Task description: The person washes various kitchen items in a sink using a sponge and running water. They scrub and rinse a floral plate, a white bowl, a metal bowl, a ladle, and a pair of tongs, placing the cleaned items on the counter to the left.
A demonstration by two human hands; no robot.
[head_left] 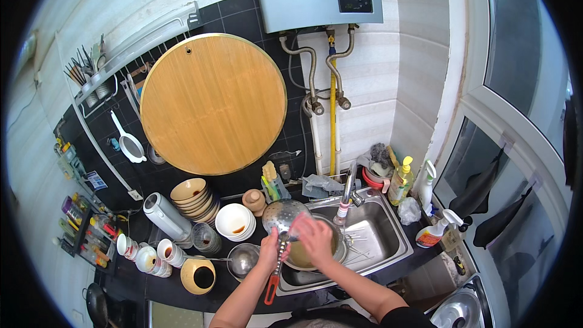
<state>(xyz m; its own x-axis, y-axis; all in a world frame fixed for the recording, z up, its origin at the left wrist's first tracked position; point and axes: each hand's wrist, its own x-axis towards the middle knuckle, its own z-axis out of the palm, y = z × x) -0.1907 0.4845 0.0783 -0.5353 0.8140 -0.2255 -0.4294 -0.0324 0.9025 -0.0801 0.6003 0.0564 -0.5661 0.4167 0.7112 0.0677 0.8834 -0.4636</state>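
Note:
A metal skimmer with a perforated bowl and a red-ended handle is held over the left sink basin. My left hand is closed around its handle, just below the bowl. My right hand presses something pink, apparently a scrubbing cloth, against the right side of the bowl; motion blurs its fingers. Below my hands, a round metal pot with cloudy liquid sits in the sink, partly hidden by my right hand. The faucet stands behind the pot.
Left of the sink are a ladle, white bowls, stacked tan bowls, a bowl of dark liquid and several cups. Chopsticks lie in the right basin. Spray bottles and dish soap stand at right.

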